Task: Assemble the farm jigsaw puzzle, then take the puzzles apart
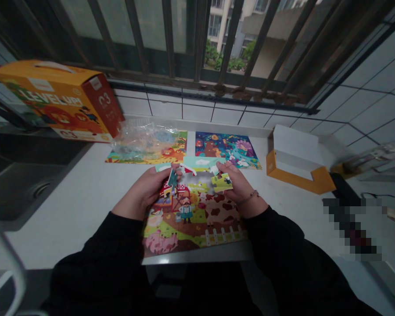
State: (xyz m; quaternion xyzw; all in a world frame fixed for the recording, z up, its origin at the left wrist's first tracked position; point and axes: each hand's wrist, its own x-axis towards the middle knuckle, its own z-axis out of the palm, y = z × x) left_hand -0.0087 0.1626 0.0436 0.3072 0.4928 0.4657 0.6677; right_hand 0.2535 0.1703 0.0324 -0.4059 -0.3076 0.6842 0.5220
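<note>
A farm puzzle (191,219) with a cow, a farmer and a pig lies on the white counter in front of me, with a grey gap near its upper part. My left hand (151,186) is at its upper left, fingers closed on a dark teal puzzle piece (172,178) held tilted. At the upper right my right hand (238,184) has its fingers closed round a green puzzle piece (221,183), over the board. A pale piece also shows by the right fingertips.
An orange box (62,103) stands at the back left beside a dark sink (29,193). Clear plastic wrap (141,136) covers part of an animal puzzle (176,151). Right of it lie a blue puzzle (225,147) and an open box (296,164). Barred windows rise behind.
</note>
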